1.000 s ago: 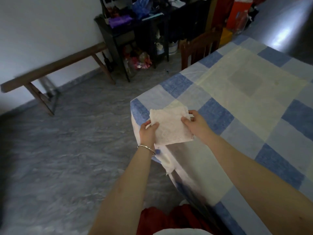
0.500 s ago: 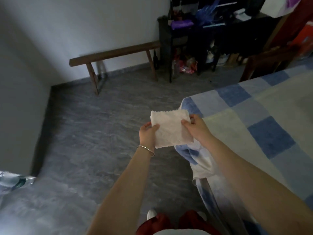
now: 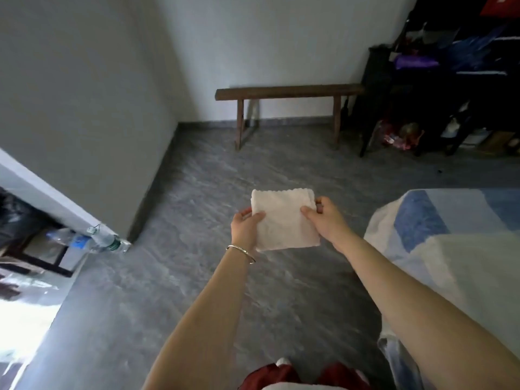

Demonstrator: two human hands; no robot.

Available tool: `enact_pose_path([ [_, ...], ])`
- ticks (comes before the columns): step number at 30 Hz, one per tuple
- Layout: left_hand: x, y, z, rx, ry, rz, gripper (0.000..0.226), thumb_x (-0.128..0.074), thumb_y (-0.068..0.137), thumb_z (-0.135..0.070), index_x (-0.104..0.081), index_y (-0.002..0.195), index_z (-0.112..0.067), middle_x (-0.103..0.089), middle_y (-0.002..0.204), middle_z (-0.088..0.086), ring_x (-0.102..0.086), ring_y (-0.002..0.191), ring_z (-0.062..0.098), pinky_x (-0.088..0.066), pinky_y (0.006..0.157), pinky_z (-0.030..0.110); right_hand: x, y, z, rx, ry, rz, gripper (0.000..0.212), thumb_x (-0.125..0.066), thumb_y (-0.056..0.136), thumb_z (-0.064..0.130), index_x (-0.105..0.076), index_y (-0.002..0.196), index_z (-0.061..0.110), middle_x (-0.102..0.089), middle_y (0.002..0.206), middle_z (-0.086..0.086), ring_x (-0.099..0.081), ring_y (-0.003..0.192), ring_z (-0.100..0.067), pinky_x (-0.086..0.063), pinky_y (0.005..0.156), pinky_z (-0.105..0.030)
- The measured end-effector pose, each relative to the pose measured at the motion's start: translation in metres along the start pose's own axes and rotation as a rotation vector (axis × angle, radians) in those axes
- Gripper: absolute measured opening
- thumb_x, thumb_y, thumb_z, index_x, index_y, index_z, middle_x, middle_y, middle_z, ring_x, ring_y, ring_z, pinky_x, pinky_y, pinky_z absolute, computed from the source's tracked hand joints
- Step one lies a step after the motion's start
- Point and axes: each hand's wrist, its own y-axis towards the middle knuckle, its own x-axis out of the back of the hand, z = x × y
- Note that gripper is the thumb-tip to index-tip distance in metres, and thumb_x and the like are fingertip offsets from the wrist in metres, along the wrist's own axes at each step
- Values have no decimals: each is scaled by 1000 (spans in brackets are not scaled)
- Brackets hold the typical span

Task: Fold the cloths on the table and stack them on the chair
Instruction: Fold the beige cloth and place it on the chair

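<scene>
A folded white cloth (image 3: 282,218) with a scalloped far edge hangs in the air above the grey floor, held flat between both hands. My left hand (image 3: 245,227) pinches its left edge, thumb on top; a thin bracelet circles that wrist. My right hand (image 3: 326,218) pinches the right edge, thumb on top and fingers beneath. The table (image 3: 455,237), under a blue and white checked cover, lies to the right of the cloth. No chair is in view.
A low wooden bench (image 3: 287,92) stands against the far wall. A dark shelf unit (image 3: 439,80) full of clutter fills the back right corner. Plastic bottles (image 3: 98,240) lie at the foot of the left wall corner. Open grey floor lies ahead.
The view has swung left, away from the table. The cloth, still held by both hands, has moved off the table corner and now hangs over the floor.
</scene>
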Motion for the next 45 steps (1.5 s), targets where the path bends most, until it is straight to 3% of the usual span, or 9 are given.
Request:
enact_pose_path([
  [6, 65, 12, -12, -21, -95, -103, 38, -67, 77, -4, -54, 113, -2, -62, 112, 18, -60, 89, 29, -53, 73, 37, -63, 6, 26, 49, 6, 110, 39, -55, 93, 26, -42, 126, 10, -54, 125, -7, -53, 100, -19, -48, 90, -40],
  [9, 98, 15, -19, -35, -128, -178, 34, -67, 77, -5, -56, 109, -5, -63, 110, 17, -61, 90, 29, -53, 83, 44, -95, 10, 40, 71, 4, 171, 39, -57, 91, 23, -43, 125, 9, -55, 124, -9, -55, 104, -22, -48, 93, -41],
  [19, 185, 14, -37, -90, -305, -378, 52, -72, 67, -11, -56, 116, -2, -63, 102, 13, -61, 85, 26, -53, 77, 39, -193, 33, 79, 232, -137, 372, 35, -62, 88, 20, -49, 116, 4, -58, 103, -9, -53, 89, -18, -44, 69, -26],
  [23, 213, 18, -47, -115, -386, -446, 55, -72, 65, -11, -57, 117, 0, -65, 98, 13, -62, 83, 27, -52, 80, 42, -231, 45, 95, 274, -195, 467, 37, -63, 86, 20, -49, 116, 3, -59, 112, -15, -54, 91, -19, -46, 84, -35],
  [28, 240, 31, -64, -126, -415, -557, 43, -66, 78, -4, -55, 119, 1, -62, 111, 19, -61, 91, 32, -53, 86, 49, -272, 59, 125, 359, -236, 559, 37, -62, 87, 20, -50, 118, 3, -55, 102, -5, -51, 90, -15, -40, 76, -26],
  [31, 256, 40, -75, -141, -435, -600, 42, -66, 79, -5, -55, 119, 0, -62, 110, 17, -61, 90, 30, -55, 73, 41, -295, 68, 140, 372, -234, 630, 37, -62, 87, 21, -49, 117, 5, -59, 109, -9, -54, 92, -17, -47, 83, -34],
  [35, 273, 50, -87, -166, -492, -689, 43, -66, 78, -2, -55, 120, 1, -61, 111, 18, -59, 95, 31, -53, 82, 44, -324, 78, 162, 417, -261, 705, 34, -63, 86, 22, -51, 114, 6, -61, 111, -12, -57, 93, -20, -49, 90, -41],
  [40, 289, 54, -99, -216, -566, -762, 51, -71, 71, -5, -55, 118, 5, -63, 96, 12, -59, 88, 29, -53, 74, 38, -357, 85, 183, 475, -299, 799, 37, -65, 85, 24, -52, 113, 6, -61, 106, -9, -60, 96, -23, -49, 88, -40],
  [45, 310, 53, -100, -222, -598, -871, 44, -64, 79, 0, -53, 122, 4, -60, 119, 23, -61, 91, 29, -54, 75, 36, -392, 83, 199, 528, -326, 896, 28, -66, 83, 25, -50, 104, 14, -59, 97, -4, -58, 91, -21, -47, 83, -37],
])
